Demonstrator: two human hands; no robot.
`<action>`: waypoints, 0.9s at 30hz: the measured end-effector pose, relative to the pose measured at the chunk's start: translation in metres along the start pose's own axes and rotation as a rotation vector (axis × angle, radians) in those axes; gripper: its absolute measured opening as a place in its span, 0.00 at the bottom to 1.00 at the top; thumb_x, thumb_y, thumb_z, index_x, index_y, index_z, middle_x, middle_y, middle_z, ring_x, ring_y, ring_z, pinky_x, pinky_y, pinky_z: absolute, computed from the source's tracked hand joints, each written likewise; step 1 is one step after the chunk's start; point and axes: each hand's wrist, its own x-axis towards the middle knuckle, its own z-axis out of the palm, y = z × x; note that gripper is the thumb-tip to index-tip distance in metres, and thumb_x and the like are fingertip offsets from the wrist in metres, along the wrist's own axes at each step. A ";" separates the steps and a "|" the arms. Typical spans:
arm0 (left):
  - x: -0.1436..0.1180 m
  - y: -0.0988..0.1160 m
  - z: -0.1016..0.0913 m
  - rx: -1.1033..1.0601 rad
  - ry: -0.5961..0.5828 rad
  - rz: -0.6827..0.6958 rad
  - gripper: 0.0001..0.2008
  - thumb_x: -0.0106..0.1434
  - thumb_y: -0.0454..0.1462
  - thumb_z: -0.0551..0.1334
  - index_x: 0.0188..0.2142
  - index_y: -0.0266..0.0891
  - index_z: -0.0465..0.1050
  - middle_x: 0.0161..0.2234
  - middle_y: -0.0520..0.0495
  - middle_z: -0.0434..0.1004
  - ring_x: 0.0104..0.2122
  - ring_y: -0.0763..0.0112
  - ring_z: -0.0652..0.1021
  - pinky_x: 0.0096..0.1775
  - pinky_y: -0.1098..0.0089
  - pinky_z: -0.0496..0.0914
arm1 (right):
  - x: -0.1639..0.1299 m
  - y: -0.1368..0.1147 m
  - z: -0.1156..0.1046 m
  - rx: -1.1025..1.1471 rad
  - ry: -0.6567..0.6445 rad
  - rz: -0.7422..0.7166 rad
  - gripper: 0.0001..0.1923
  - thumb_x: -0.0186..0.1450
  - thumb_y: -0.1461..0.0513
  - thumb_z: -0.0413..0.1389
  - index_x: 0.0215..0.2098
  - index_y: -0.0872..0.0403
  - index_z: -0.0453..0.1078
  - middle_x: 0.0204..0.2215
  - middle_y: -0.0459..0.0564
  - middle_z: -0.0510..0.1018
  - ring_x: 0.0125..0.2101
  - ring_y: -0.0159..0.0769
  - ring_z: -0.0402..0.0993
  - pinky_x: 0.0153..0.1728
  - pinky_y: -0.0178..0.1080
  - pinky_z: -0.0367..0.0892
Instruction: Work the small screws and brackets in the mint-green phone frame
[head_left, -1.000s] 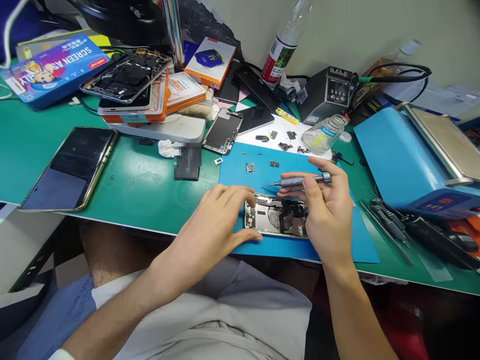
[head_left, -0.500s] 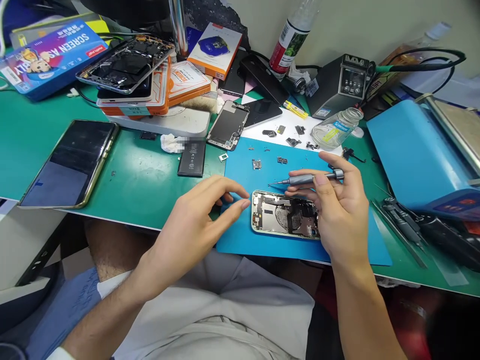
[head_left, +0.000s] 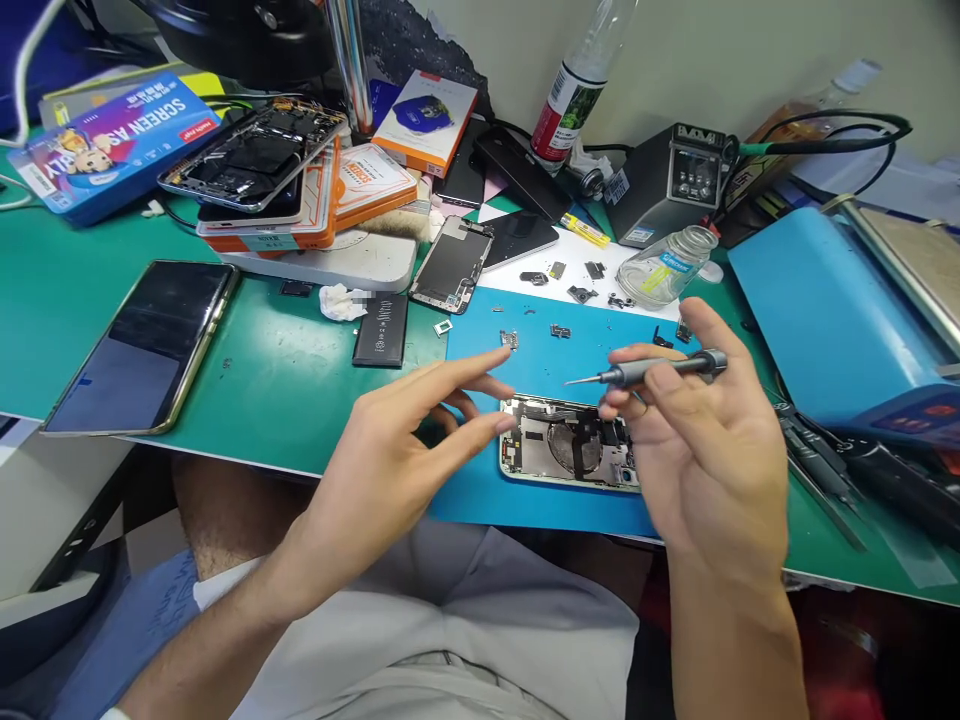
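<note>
Pinched between the thumb and fingers of the right hand (head_left: 705, 450), a slim grey screwdriver (head_left: 651, 371) lies nearly level in the air, its fine tip pointing left and hanging above the top edge of the opened phone (head_left: 566, 448). Its barrel is metallic with a darker swivel cap at the far right end, and the thin shaft narrows to a point just clear of the phone's frame. The left hand (head_left: 405, 450) holds nothing: its fingers are spread loosely, the index finger stretched toward the phone's left end, the fingertips close to the frame, though whether they touch it cannot be told.

That phone lies flat on a blue mat (head_left: 570, 345) near the front edge of the green bench (head_left: 285, 370), screen removed and insides bare. A pale silvery frame rings it; within are a round dark coil at the middle, dark flex cables across it and small metal shields and boards at the left end. The right hand covers its right portion.

Small loose parts (head_left: 511, 338) sit on the mat beyond the phone. A black battery (head_left: 381, 330) lies on the bench left of the mat, and a glass jar (head_left: 667, 268) stands behind it.
</note>
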 end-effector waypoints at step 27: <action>0.005 -0.004 0.015 -0.292 0.057 0.047 0.14 0.73 0.29 0.74 0.54 0.46 0.89 0.45 0.55 0.94 0.40 0.75 0.91 0.46 0.80 0.86 | -0.007 0.000 0.050 0.260 -0.056 0.202 0.26 0.74 0.55 0.70 0.64 0.43 0.68 0.41 0.42 0.85 0.28 0.27 0.83 0.31 0.26 0.82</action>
